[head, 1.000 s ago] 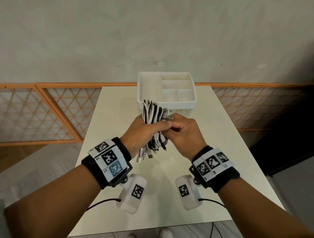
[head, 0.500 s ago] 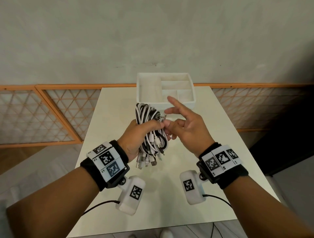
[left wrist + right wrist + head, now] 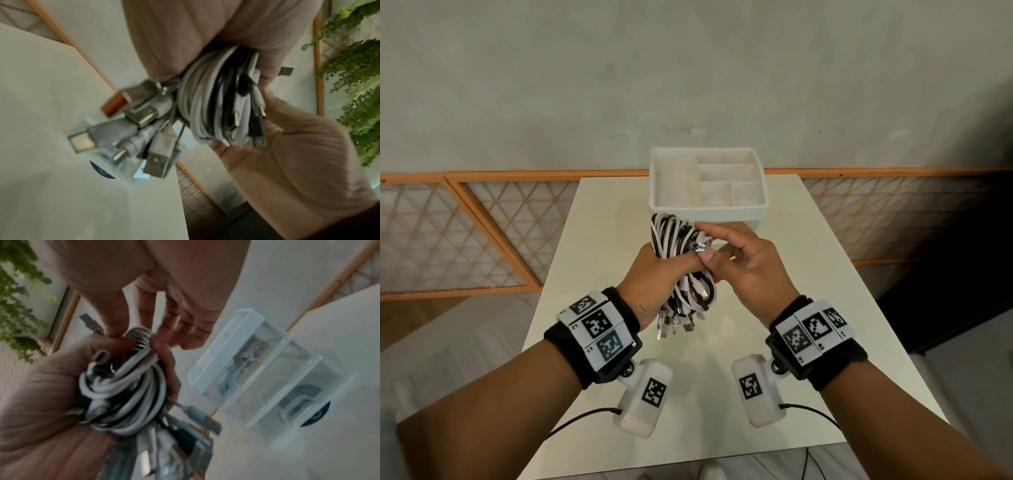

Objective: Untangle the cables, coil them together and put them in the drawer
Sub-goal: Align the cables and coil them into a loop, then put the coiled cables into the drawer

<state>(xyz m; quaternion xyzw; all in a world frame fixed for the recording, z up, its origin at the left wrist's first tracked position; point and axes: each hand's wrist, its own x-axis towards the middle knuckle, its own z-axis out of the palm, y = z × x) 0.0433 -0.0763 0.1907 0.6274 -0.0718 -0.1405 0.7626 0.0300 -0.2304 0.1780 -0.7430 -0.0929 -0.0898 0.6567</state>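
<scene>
A coiled bundle of black and white cables is held upright above the table, its plugs dangling below. My left hand grips the bundle round its middle. My right hand comes in from the right, its fingers curled over the upper loops and its thumb beside a silver plug. The left wrist view shows the coil and blurred USB plugs. In the right wrist view my right fingertips pinch the top of the coil. The white drawer organiser stands just behind, its compartments open on top.
The cream table is narrow, with its edges close on both sides. The organiser sits on a translucent plastic box at the far end. An orange lattice rail runs behind, and green plants hang off to one side.
Half a second ago my right hand was lifted off with its fingers spread. It has come back and closed on the top of the bundle. My left hand kept its grip.
</scene>
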